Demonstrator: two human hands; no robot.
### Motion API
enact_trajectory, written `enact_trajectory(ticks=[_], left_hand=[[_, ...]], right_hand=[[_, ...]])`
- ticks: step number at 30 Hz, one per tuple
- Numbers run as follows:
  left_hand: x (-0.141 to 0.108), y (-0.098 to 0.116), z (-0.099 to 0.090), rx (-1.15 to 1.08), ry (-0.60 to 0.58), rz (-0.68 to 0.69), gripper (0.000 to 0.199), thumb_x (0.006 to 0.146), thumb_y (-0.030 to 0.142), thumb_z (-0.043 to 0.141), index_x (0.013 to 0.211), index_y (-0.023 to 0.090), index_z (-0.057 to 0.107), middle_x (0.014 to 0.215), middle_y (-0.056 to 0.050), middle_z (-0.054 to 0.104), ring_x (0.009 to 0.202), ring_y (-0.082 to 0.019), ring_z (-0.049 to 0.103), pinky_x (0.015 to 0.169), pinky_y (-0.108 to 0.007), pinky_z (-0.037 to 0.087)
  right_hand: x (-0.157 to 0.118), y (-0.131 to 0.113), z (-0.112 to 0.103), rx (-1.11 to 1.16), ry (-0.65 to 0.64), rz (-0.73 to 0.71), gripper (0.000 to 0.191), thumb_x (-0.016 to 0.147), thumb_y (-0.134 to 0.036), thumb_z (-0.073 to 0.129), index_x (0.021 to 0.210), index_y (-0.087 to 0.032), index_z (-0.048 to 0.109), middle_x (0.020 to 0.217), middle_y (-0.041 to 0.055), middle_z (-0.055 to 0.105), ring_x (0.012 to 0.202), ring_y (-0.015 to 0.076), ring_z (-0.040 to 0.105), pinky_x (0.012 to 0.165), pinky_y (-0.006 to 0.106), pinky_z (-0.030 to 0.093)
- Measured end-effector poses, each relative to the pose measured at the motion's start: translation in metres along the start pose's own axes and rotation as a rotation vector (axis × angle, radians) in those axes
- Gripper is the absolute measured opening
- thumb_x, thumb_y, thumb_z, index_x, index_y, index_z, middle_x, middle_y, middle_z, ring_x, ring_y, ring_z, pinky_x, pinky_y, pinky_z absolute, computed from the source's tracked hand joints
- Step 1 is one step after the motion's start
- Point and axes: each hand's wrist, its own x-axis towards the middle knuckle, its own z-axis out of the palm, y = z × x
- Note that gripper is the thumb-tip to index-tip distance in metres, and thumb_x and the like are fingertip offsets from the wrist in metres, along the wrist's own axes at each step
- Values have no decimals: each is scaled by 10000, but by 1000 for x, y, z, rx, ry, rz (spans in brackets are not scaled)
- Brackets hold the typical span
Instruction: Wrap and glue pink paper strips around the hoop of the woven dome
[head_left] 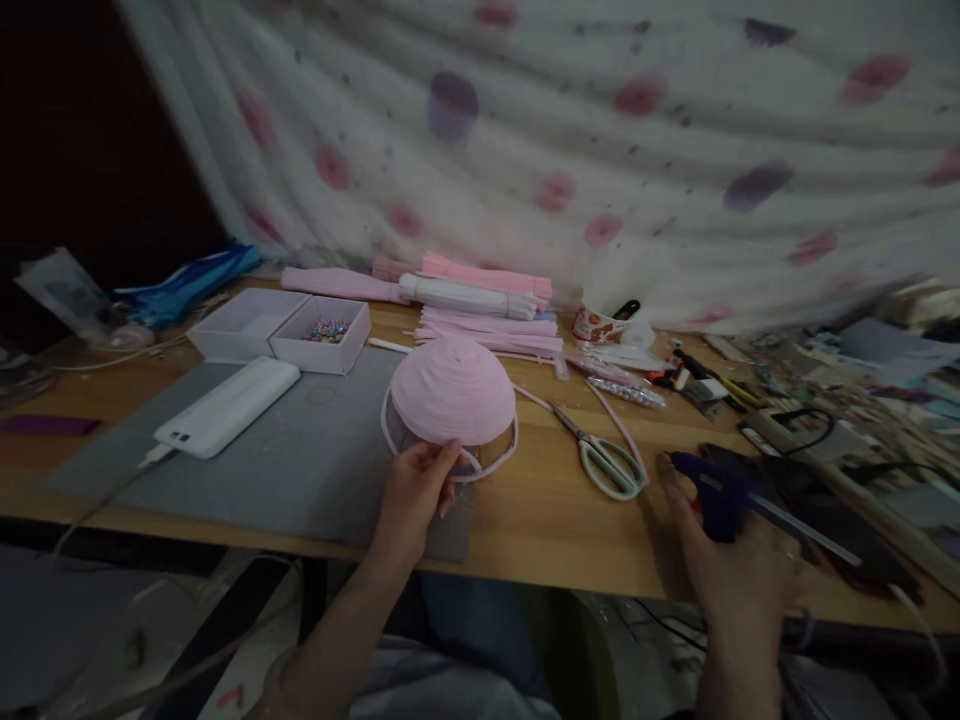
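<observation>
A ridged, pale pink dome (454,390) sits at the right part of a grey mat (322,460) on a wooden worktop (525,530), with a thin pink cord (499,463) looping around its near side. The left hand (409,500) has a fingertip grip pinched on the cord at the dome's near edge; whether it also takes the rim cannot be told. To the dome's right, beyond green-handled scissors (581,435), the right hand (739,570) spans a dark blue glue gun (716,490), though blur hides how firmly its grip closes. Good handling likely means light pressure, the cord untwisted and fingertips clear of the nozzle. Pink strip bundles (487,330) lie behind the dome, and a white bead box (334,357) stands behind and left.
</observation>
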Motion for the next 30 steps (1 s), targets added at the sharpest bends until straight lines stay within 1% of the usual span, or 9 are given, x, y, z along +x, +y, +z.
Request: enact_trajectory(ticks=[3,6,11,13,15,17,19,22,30], left_hand=[[0,1,0,-64,-6,-28,388,521,477,806,605,126,662,579,-5,636,359,-28,376,290,-158,209],[0,0,2,-118,-6,-60,398,490,467,822,611,122,666,613,-20,651,377,-30,387,290,-154,201],[0,-3,6,-167,12,-61,387,499,444,836,626,131,647,630,-12,664,393,-27,399,307,-150,228],[-1,-4,6,-177,19,-52,381,511,431,839,637,135,635,630,-2,663,401,-23,399,318,-144,236],[-1,-4,6,-181,21,-48,378,521,419,841,654,139,626,632,5,663,408,-22,405,325,-139,239],[-2,-4,5,-179,16,-49,372,534,412,839,662,137,625,637,6,663,410,-21,409,326,-137,240],[-2,-3,5,-172,5,-56,365,547,410,837,649,128,628,617,4,653,400,-20,403,322,-138,238],[-1,-4,5,-169,4,-63,374,545,419,840,624,132,615,572,16,624,383,-22,399,315,-140,226],[0,-7,4,-178,-3,-69,404,534,449,846,642,144,603,569,30,613,379,-24,407,311,-139,227]], right_hand=[[20,-6,0,-90,-26,103,824,731,-718,518,1120,-4,650,1159,362,607,1179,556,471,917,682,358],[28,1,-2,-86,-52,80,781,762,-661,492,1082,28,672,1065,352,647,1170,533,510,919,619,412],[2,7,-11,19,-50,0,595,752,-677,530,908,-130,706,745,197,673,838,442,633,712,560,483],[-20,-8,-13,127,-132,-133,489,766,-665,534,844,-205,683,706,102,660,718,324,640,648,437,504],[-40,-33,-13,414,-297,-483,410,823,-606,518,833,-221,659,714,50,640,659,240,618,589,339,482],[-55,-61,-11,554,-321,-673,359,865,-545,524,729,-223,609,648,12,573,590,186,569,543,292,441],[-63,-82,-8,563,-323,-748,355,867,-508,560,656,-222,553,600,-12,505,541,158,513,502,271,389],[-66,-96,-3,528,-322,-757,350,872,-488,578,655,-216,538,612,-14,482,566,159,507,513,269,378],[-69,-96,5,510,-305,-696,389,882,-527,552,660,-209,522,619,-20,461,553,153,498,515,272,365]])
